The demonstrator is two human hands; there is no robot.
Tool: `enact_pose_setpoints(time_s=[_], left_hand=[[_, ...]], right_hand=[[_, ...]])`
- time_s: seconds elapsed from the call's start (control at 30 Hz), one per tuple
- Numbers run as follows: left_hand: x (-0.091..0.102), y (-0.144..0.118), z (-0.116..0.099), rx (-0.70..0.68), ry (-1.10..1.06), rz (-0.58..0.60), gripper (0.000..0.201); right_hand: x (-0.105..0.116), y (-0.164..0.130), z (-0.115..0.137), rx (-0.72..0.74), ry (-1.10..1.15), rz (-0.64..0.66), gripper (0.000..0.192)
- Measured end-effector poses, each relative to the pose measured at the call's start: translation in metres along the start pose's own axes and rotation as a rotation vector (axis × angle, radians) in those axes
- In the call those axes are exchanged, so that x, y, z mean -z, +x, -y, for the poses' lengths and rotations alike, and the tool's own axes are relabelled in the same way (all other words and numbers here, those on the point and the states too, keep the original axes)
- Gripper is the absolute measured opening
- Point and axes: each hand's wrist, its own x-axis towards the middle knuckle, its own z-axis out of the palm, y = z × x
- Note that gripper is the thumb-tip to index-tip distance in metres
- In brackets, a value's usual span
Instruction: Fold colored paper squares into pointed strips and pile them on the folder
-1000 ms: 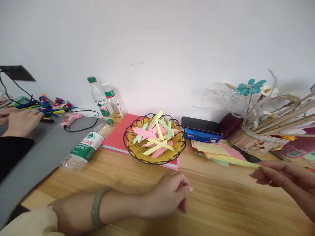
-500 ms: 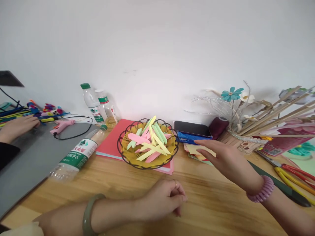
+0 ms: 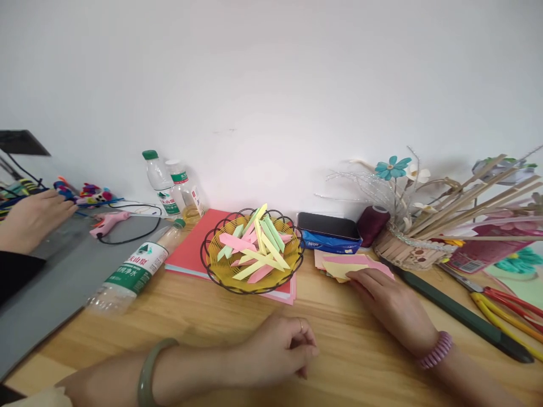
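My left hand [image 3: 280, 353] rests on the wooden table [image 3: 203, 322] in a loose fist, holding nothing that I can see. My right hand [image 3: 390, 302] lies flat with its fingertips on a small stack of pink and yellow paper squares [image 3: 339, 264]. Just left of the stack stands a black wire basket [image 3: 212, 271] with a yellow liner, filled with several folded paper strips [image 3: 254, 249] in pink, green and yellow.
A red folder [image 3: 190, 249] lies under the basket. A bottle [image 3: 131, 271] lies on its side; two bottles [image 3: 169, 183] stand by the wall. A phone [image 3: 328, 226] on a blue pack, dark thread spool [image 3: 372, 225], stick basket [image 3: 407, 251], scissors [image 3: 504, 305]. Another person's hand [image 3: 31, 217] at far left.
My right hand held a yellow strip at the right a second ago; it has since swung left and come down onto the paper stack. The left hand stayed put.
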Motion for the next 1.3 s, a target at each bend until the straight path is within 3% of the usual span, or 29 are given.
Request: enact_pose_setpoints(time_s=[0.17,0.23,0.37,0.43,0.5,0.53,0.6,0.73,0.9,1.0,1.17,1.3], left_hand=[[0.001,-0.005,-0.001,-0.077,0.128,-0.007,0.009],[0.001,-0.008,-0.004,-0.256,0.334,-0.068,0.011],[-0.004,-0.009,-0.011,-0.813,0.877,-0.275,0.015],[-0.013,-0.003,-0.011,-0.965,1.072,-0.366,0.02],[-0.024,0.007,-0.009,-1.01,1.23,-0.431,0.034],[-0.029,0.013,-0.006,-1.001,1.291,-0.44,0.038],[-0.038,0.024,-0.002,-0.992,1.371,-0.408,0.023],[-0.043,0.041,-0.001,-0.951,1.507,-0.274,0.016],[-0.043,0.057,-0.007,-0.952,1.49,-0.308,0.02],[-0.043,0.064,-0.011,-0.843,1.29,-0.331,0.015],[-0.037,0.066,-0.022,-0.529,0.784,-0.335,0.009],[-0.035,0.062,-0.03,-0.34,0.612,-0.315,0.01]], right_hand=[[0.022,-0.022,0.011,0.052,0.059,-0.05,0.021],[0.032,-0.035,0.02,0.154,0.123,-0.053,0.029],[0.041,-0.05,0.04,0.303,0.13,-0.058,0.033],[0.039,-0.051,0.046,0.258,0.146,-0.017,0.036],[0.036,-0.049,0.048,0.215,0.197,0.039,0.039],[0.034,-0.048,0.048,0.208,0.227,0.065,0.039],[0.032,-0.047,0.044,0.212,0.268,0.082,0.04],[0.032,-0.052,0.024,0.21,0.282,0.089,0.04],[0.034,-0.058,-0.001,0.152,0.306,0.091,0.032],[0.034,-0.06,-0.006,0.081,0.319,0.092,0.027],[0.036,-0.064,-0.007,-0.083,0.391,0.165,0.02],[0.037,-0.066,-0.01,-0.219,0.517,0.256,0.017]])
